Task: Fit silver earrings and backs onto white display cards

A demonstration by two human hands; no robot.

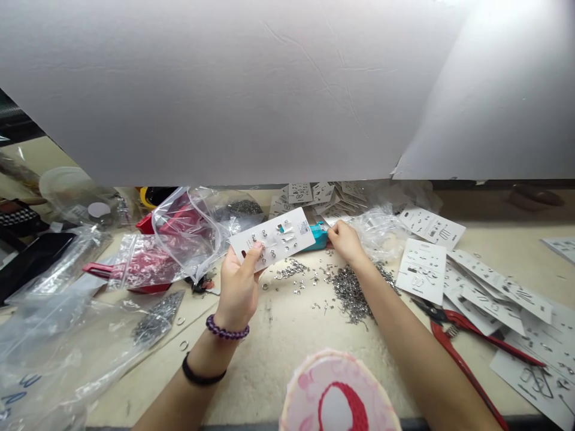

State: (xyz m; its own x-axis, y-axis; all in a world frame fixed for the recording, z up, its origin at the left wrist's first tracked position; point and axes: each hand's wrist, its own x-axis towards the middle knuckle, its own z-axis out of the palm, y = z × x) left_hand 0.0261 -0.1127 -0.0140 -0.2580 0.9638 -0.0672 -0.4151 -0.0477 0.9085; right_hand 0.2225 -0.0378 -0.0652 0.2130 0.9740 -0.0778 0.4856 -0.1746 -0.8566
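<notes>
My left hand (239,284) grips a white card of earrings (294,230) by its lower left end, thumb on the front face. Several small metal studs and hoops are fixed to the card, which tilts up to the right. My right hand (347,240) is closed in a pinch against the end of a teal plastic tool (318,237), partly hidden behind the card. What lies between those fingertips is too small to make out. A pile of tiny metal earring parts (353,293) lies beneath my right wrist, and loose pieces (291,269) are scattered beside it.
Filled earring cards (422,269) lie at the right, near red-handled pliers (453,341). More cards (323,194) are heaped at the back. Clear plastic bags (49,353) cover the left side. A large white panel (251,90) overhangs the table. A pink round item (309,392) is in front.
</notes>
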